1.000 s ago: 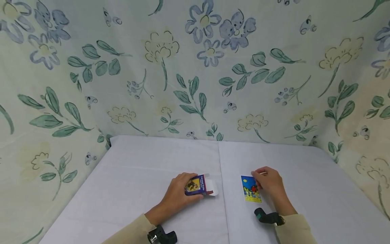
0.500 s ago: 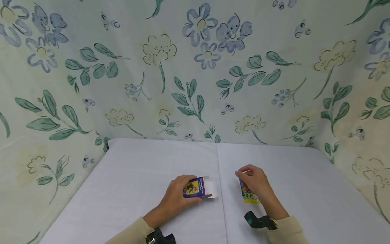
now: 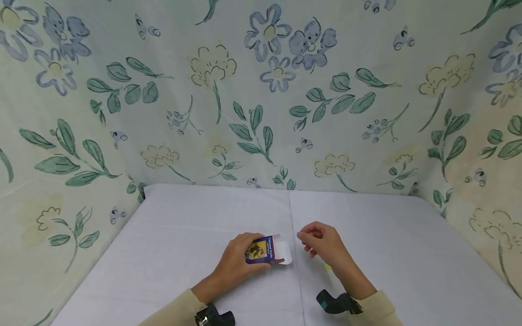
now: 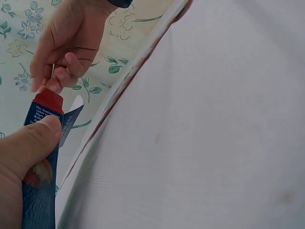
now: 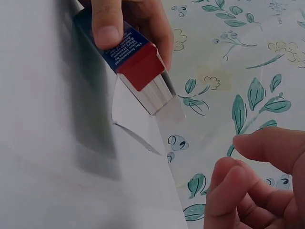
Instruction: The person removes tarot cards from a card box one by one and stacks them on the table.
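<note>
The dark-blue printed cardboard box (image 3: 259, 250) seems to be titled "Universal Waite" on its front, beside a yellow picture panel; on its narrow side, small white lettering shows "The", "color" and "Mary", the rest too small to read. The left hand (image 3: 231, 263) grips it, thumb along that side and fingers opposite. Beyond that grip, the red-and-white open end faces the right hand, with stacked white edges (image 5: 151, 93) inside. The right hand (image 3: 326, 244) hovers just past it, palm down, fingers loosely bent and holding nothing visible; below its wrist a yellow sliver of flat card (image 3: 328, 266) shows.
</note>
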`<state>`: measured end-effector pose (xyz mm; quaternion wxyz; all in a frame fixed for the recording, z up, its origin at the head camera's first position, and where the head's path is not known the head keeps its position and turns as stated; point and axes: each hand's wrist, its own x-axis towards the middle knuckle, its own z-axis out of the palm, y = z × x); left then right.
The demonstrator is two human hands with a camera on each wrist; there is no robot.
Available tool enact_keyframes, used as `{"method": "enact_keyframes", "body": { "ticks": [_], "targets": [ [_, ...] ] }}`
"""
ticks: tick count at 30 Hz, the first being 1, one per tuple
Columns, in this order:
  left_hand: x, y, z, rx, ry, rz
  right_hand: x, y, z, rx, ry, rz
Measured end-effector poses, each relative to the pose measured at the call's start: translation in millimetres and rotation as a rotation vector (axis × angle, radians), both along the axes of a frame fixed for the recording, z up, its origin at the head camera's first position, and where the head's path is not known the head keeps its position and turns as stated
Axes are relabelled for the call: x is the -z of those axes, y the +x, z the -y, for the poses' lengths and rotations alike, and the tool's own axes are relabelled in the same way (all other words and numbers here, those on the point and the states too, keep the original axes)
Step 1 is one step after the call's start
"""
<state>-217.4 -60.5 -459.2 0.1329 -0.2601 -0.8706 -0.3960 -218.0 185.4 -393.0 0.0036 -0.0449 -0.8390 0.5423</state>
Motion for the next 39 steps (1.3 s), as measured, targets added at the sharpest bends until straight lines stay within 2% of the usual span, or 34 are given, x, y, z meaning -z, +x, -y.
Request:
{"method": "enact_keyframes", "body": {
  "ticks": [11, 17, 29, 39],
  "targets": [
    [1.0, 4.1, -3.3, 0.009, -0.021, 0.041, 6.7, 7.4, 15.9, -0.094, -0.097, 0.050],
    [-3.1, 3.8, -4.7, 0.008, -0.020, 0.033, 8.5, 10.1, 21.2, -0.133, -0.105, 0.059],
    [1.5, 5.1, -2.6, 0.014, -0.023, 0.045, 20.5, 11.9, 28.8, -0.220, -0.061, 0.114],
    [-2.8, 4.7, -1.8, 0.034, -0.021, 0.014, 22.5, 11.3, 32.2, -0.240, -0.063, 0.121]
  ]
}}
